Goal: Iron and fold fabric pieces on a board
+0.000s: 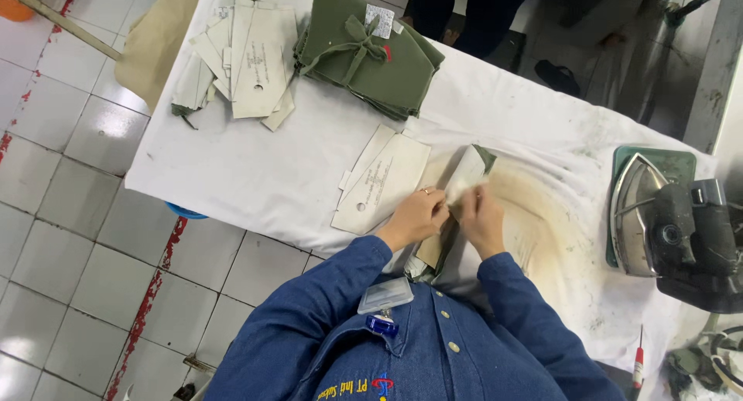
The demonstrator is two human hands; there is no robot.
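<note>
Seen from above, over a white-covered ironing table (255,176). Left hand (418,215) and right hand (481,215) close together near the table's near edge, both pinched on a small cloth piece (464,176) wrapped round a pale card. Olive green at the far tip, light grey-white where folded over the card, flat and narrow, angled away to the far right. Fingers of both hands pressing its near end; thumbs hidden, so exact grip hard to tell. Lying on a tan scorch mark (534,215) spread across the table cover.

Just left of the hands, a loose pair of pale card templates (379,186), each with a punched hole, touching the left hand's knuckles. At the far left, a scattered heap of more cards (248,60). Beside that, a bundle of olive cloth pieces (368,60) tied with a strip of the same cloth, with a small white label on top. At the right, an iron (665,223) resting on a green pad, well apart from the hands. Blue denim sleeves (325,293) and a clipped badge at the near edge.
</note>
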